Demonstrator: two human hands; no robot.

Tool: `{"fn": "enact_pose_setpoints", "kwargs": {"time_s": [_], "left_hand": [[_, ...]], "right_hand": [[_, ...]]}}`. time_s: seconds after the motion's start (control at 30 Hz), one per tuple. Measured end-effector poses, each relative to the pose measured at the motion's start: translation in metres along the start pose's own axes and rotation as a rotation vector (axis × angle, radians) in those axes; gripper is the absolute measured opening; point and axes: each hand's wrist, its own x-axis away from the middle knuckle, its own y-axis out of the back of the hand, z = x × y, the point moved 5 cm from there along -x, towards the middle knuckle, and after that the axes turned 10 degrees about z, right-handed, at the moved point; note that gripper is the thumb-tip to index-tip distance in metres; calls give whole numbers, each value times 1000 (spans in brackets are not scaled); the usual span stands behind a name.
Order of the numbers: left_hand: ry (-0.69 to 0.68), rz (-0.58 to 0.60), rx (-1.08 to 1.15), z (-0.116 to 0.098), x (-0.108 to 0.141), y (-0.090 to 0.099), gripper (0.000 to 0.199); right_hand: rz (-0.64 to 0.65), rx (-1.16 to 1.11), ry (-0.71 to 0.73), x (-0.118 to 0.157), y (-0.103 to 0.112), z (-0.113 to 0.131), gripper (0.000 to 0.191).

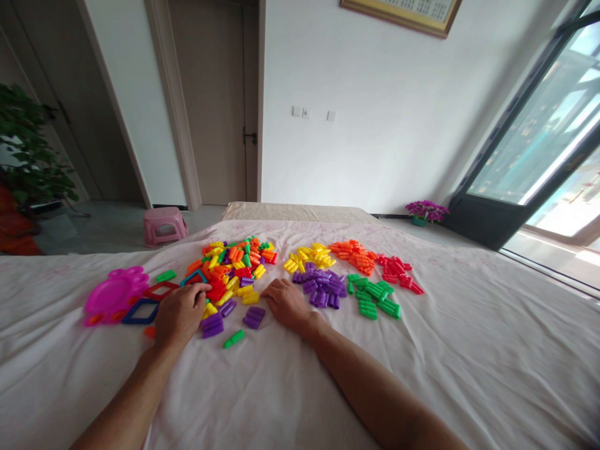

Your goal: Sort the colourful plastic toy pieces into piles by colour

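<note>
My left hand (182, 312) reaches the left edge of a mixed pile of plastic building pieces (234, 259) in several colours. Its fingers are bent together beside red pieces (216, 289), and whatever lies between them is hidden. Palm down on the cloth, my right hand (285, 304) rests between that pile and a heap of purple pieces (322, 286). Its fingers stretch loosely toward some yellow pieces (250, 298), and I see nothing held. Purple pieces (254, 317) and a single green piece (234, 339) lie between my arms.
Sorted heaps of yellow (312, 256), orange (354, 255), red (397, 272) and green pieces (377, 295) lie to the right. At left are a pink plastic tray (110, 294) and a blue square frame (140, 311). A pink stool (165, 226) stands beyond the cloth-covered table (445, 369).
</note>
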Motion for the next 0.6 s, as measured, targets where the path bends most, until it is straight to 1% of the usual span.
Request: {"fn": "enact_pose_setpoints", "kwargs": {"time_s": [0.2, 0.6], "left_hand": [[-15, -13, -4, 1, 0, -1, 33], [0, -5, -6, 1, -1, -1, 32]], "right_hand": [[6, -5, 4, 0, 1, 1, 21], [18, -9, 5, -1, -1, 0, 22]]}}
